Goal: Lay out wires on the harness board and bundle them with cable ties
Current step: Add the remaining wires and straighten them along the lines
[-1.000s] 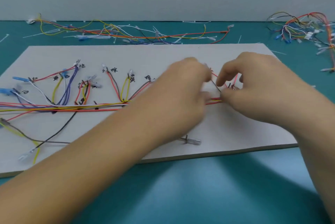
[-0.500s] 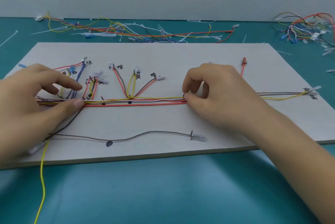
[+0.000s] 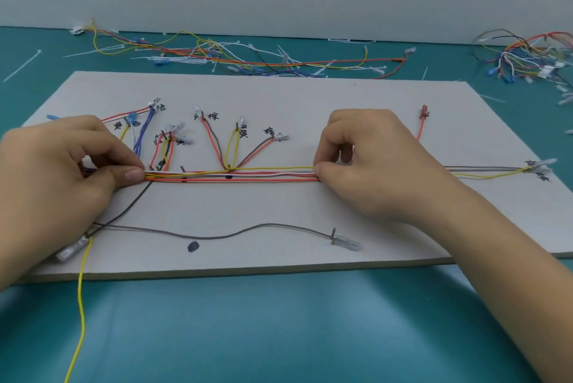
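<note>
Both hands (image 3: 66,175) pinching wire bundle (image 3: 229,175)

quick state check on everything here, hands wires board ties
board, flat on the table
left hand, pinching the wire bundle
right hand, pinching the same bundle further right
wire bundle, pulled straight between the hands, no tie seen on it
grey wire, loose and wavy on the board
yellow wire, trailing off the board's near edge onto the table
cable tie, loose on the table, not looped

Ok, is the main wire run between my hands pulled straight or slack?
Straight: the wire run lies in a tight line, pinched at its ends by the left hand and right hand.
</note>
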Action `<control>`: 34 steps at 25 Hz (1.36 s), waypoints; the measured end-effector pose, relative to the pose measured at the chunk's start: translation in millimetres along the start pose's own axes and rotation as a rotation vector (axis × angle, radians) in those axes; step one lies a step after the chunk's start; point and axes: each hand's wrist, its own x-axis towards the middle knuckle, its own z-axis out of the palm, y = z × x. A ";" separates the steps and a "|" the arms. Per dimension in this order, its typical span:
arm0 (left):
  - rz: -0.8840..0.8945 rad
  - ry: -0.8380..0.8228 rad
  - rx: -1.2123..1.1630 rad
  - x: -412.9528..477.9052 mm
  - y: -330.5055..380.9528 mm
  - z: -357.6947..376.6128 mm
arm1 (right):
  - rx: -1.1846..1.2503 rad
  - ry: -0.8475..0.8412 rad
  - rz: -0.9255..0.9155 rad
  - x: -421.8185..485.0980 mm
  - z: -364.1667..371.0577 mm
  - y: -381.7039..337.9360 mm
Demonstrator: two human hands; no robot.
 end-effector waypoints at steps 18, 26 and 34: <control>0.178 -0.157 -0.068 16.6 130.4 -11.7 | -0.210 -0.163 0.309 -24.3 -73.4 48.1; 0.380 -0.267 0.078 -4.3 80.4 -16.4 | -0.025 0.016 0.135 -23.4 -49.4 26.5; 0.448 -0.278 -0.076 -1.0 83.3 -13.4 | 0.054 -0.053 -0.043 -23.8 -31.7 16.7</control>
